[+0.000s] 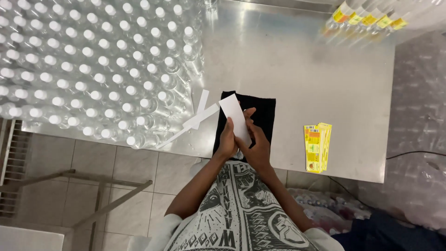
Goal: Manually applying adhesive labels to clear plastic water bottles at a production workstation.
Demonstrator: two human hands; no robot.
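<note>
Now | left hand (226, 142), right hand (257, 145) | both pinch white strip (234, 117)

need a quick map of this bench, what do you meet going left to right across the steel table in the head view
Mass of clear white-capped bottles → loose white paper strips → black cloth, over which the left hand and right hand hold a white strip → stack of yellow labels. Behind, at the far right, a row of labelled bottles.
</note>
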